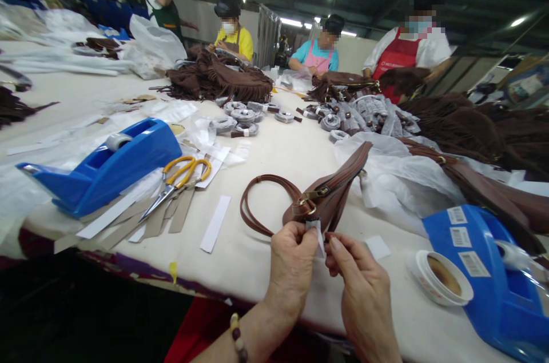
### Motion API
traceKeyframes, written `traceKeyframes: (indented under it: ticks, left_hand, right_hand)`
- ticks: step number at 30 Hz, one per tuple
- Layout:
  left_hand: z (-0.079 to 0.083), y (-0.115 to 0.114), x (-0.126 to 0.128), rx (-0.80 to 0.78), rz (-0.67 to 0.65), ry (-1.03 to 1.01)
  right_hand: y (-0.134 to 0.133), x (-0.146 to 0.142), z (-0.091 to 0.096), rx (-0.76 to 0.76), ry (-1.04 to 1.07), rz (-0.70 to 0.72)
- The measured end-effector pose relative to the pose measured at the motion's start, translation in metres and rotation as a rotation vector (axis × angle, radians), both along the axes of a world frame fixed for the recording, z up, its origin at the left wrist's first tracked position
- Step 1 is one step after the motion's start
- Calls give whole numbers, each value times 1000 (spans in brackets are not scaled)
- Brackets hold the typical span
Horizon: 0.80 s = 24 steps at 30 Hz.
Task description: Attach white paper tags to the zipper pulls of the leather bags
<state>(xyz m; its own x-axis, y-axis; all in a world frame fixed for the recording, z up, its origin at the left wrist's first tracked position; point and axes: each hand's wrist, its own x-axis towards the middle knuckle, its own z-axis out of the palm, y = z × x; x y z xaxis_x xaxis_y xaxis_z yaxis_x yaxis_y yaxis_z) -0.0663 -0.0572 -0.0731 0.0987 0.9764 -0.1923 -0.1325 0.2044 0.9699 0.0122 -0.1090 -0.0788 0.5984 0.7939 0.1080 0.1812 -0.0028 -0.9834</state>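
My left hand [292, 264] and my right hand [359, 288] meet at the near edge of the table, both pinched on a small white paper strip [318, 235] at the metal ring of a brown leather bag [330, 191]. The bag lies on its side on the white table [266, 163], its thin brown strap [257, 203] looped to the left. The fingertips of both hands touch the bag's hardware.
A blue tape dispenser [107, 166] and yellow-handled scissors [180, 180] lie at the left among paper strips. A second blue dispenser [493, 271] and a small white tub [441, 277] sit at the right. Brown fringed bags, wrapped parts and several seated workers fill the far side.
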Motion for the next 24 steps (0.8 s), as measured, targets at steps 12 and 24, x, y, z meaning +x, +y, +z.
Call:
traceKeyframes:
  ticks: [12, 24]
  left_hand:
    - [6, 0, 0, -99, 5, -132]
    - [4, 0, -4, -88, -65, -176]
  right_hand:
    - [12, -11, 9, 6, 175, -67]
    - [15, -25, -6, 184, -779, -265]
